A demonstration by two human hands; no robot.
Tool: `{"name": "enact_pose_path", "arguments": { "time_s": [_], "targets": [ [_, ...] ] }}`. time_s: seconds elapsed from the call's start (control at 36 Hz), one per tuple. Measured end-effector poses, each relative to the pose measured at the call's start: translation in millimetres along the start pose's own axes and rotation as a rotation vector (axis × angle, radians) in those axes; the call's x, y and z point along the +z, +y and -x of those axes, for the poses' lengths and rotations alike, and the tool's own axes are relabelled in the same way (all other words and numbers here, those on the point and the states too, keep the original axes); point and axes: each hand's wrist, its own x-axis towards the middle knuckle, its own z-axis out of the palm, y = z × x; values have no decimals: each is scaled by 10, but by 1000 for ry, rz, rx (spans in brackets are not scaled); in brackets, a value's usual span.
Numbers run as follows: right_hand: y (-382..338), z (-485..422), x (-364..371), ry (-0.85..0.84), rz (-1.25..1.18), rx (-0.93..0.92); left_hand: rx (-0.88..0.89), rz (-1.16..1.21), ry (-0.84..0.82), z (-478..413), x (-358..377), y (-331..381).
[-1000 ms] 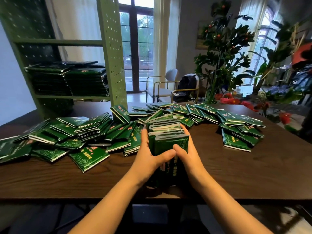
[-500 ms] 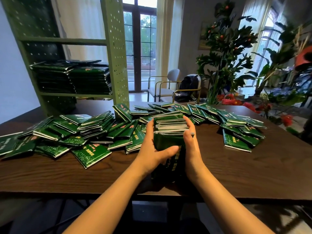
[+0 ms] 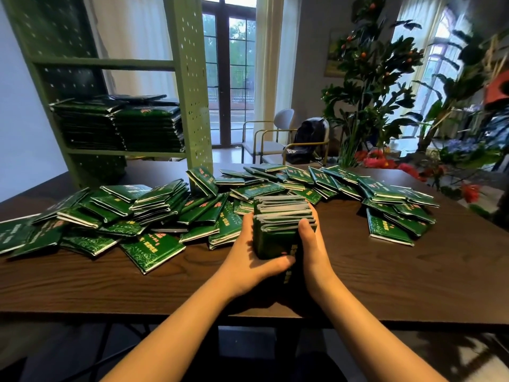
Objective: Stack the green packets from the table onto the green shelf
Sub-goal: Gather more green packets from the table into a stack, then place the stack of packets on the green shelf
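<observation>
A thick bundle of green packets (image 3: pixel 275 230) stands on edge near the front middle of the dark wooden table (image 3: pixel 413 279). My left hand (image 3: pixel 252 260) clasps its left side with the thumb across the front. My right hand (image 3: pixel 309 241) presses its right side. Many loose green packets (image 3: pixel 154 213) lie scattered across the table behind and to the left, with more at the right (image 3: pixel 391 208). The green pegboard shelf (image 3: pixel 192 78) stands at the back left; two piles of packets (image 3: pixel 129 125) rest on its lower board.
Beyond the table stand two chairs (image 3: pixel 272 139), one with a dark bag (image 3: pixel 308 142). Leafy plants (image 3: pixel 369 78) and red flowers (image 3: pixel 382 161) crowd the back right corner. The shelf's upper board (image 3: pixel 104 63) holds nothing visible.
Both hands have squeezed the bundle together and lifted it slightly away from me; the view has shifted a little toward the shelf.
</observation>
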Motion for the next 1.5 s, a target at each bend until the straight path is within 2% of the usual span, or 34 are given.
{"name": "enact_pose_path", "arguments": {
  "time_s": [0.03, 0.06, 0.19, 0.33, 0.53, 0.83, 1.25, 1.5],
  "targets": [
    [-114, 32, 39, 83, -36, 20, -38, -13, 34, 13, -52, -74],
    [-201, 47, 70, 64, 17, 5, -105, -19, 63, 14, -56, -29],
    [-212, -192, 232, 101, 62, 74, -81, 109, 149, -38, -93, 80],
    [-363, -447, 458, -70, 137, 156, -184, 296, 283, -74, -359, 395],
    [-590, -739, 769, -274, 89, 235, -378, 340, 271, -79, -972, 904],
    [-863, -1279, 1546, -470, 91, 334, -468, 323, 241, -145, -1814, 1518],
    [-1307, -2353, 2514, -512, 102, 430, -378, 261, 383, -728, -2848, 2163],
    [-1487, -3050, 2888, -505, 116, 441, -108, 425, 526, -1174, -3300, 2365]
  ]
}}
